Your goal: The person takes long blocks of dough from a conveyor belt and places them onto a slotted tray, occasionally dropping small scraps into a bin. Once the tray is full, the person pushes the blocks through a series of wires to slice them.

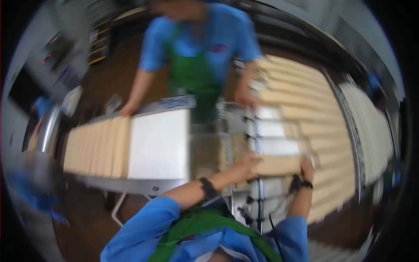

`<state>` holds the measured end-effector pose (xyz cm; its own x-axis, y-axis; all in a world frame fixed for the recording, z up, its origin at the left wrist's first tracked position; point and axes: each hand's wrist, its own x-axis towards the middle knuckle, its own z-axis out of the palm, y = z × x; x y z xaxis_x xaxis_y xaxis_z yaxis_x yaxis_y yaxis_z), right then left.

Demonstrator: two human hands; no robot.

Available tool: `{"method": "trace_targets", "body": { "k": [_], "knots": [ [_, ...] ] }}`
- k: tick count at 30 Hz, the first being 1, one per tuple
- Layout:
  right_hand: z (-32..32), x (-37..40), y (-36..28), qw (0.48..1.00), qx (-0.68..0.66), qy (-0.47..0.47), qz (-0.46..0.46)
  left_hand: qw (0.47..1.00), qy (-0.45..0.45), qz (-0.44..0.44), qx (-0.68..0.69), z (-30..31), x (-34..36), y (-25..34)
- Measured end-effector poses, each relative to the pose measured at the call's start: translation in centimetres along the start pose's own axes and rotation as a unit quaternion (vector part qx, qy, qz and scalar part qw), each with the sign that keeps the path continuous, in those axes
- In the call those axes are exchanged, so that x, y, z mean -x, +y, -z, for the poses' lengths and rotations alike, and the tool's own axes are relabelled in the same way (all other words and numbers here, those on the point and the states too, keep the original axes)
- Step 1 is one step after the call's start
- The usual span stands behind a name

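Note:
A beige strip (279, 165), flat and blurred, lies crosswise between my hands over the right-hand conveyor. My left hand (249, 166) grips its left end, fingers closed. At the right end, my right hand (307, 168) is closed around the edge, its fingertips partly hidden. What the strip is made of cannot be told. Just beyond it is a white surface (273, 124) crossed by dark clips on a metal rail (258, 148). Rows of similar beige strips (323, 113) spread to the right of my hands.
A co-worker in a blue shirt and green apron (192, 74) stands opposite, one hand (128, 109) at the left conveyor and the other (246, 97) near the rail. Beige strips (94, 150) stand packed beside a white belt (159, 144). A metal cylinder (48, 133) is at far left.

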<state>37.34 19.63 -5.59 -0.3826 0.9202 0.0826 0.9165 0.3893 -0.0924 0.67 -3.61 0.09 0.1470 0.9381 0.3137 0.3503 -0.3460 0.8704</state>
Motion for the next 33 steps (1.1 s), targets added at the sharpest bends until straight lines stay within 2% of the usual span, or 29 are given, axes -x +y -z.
{"method": "trace_targets", "body": {
  "k": [1, 2, 3, 4, 5, 7, 10, 14, 17, 19, 20, 23, 24, 27, 31, 33],
  "knots": [
    [-4.3, 0.2, -1.0, 0.98, -0.019, -0.134, -0.144, 0.998, -0.01, 0.047, -0.026, 0.6, 3.2, 0.2],
    [-8.4, -0.2, -1.0, 0.981, -0.007, -0.133, -0.14, 0.994, -0.045, 0.099, -0.026, 1.7, 3.6, 0.7],
    [-5.2, 0.5, -3.6, 0.974, -0.016, -0.14, -0.18, 0.994, -0.057, 0.071, -0.057, 1.5, 3.2, 0.8],
    [-4.6, 0.8, -4.1, 0.965, -0.012, -0.111, -0.238, 0.991, -0.058, 0.095, -0.07, 1.2, 2.9, 1.7],
    [-4.1, 1.2, -4.5, 0.952, -0.011, -0.08, -0.294, 0.991, -0.055, 0.046, -0.111, 0.6, 2.8, 0.7],
    [2.6, 2.2, -9.0, 0.933, -0.046, -0.086, -0.346, 0.988, -0.076, 0.07, -0.116, -0.3, 2.1, 0.6],
    [1.2, 2.0, -7.1, 0.933, -0.058, -0.083, -0.345, 0.986, -0.094, 0.092, -0.101, -1.1, 1.3, 0.8],
    [2.2, 2.8, -8.3, 0.933, -0.03, 0.035, -0.356, 0.986, -0.11, 0.093, -0.089, -2.4, -0.5, -0.4],
    [0.4, 3.7, -10.1, 0.918, 0.021, 0.139, -0.37, 0.985, -0.128, 0.097, -0.059, -3.3, -1.2, -1.9],
    [0.1, 3.7, -10.9, 0.925, -0.056, 0.055, -0.371, 0.978, -0.154, 0.129, -0.046, -3.8, -1.7, -2.0],
    [0.0, 3.8, -10.9, 0.924, -0.093, 0.012, -0.371, 0.983, -0.137, 0.102, -0.066, -3.9, -1.6, -1.8],
    [0.1, 3.9, -10.8, 0.924, -0.081, -0.001, -0.373, 0.991, -0.085, 0.05, -0.095, -2.8, -0.9, -0.7],
    [-0.3, 3.9, -10.7, 0.927, -0.072, 0.008, -0.369, 0.993, -0.054, 0.099, -0.021, -2.3, -0.4, -0.1],
    [-1.1, 3.7, -10.7, 0.928, -0.053, 0.039, -0.366, 0.997, -0.031, 0.048, -0.06, 0.7, 1.7, -0.5],
    [-0.7, 4.0, -10.3, 0.928, -0.075, 0.032, -0.363, 0.986, 0.019, 0.058, -0.153, 4.4, 5.6, 1.3],
    [0.2, 4.1, -10.6, 0.929, -0.079, 0.022, -0.361, 0.977, 0.034, 0.056, -0.202, 6.6, 8.8, -0.3]
  ]
}}
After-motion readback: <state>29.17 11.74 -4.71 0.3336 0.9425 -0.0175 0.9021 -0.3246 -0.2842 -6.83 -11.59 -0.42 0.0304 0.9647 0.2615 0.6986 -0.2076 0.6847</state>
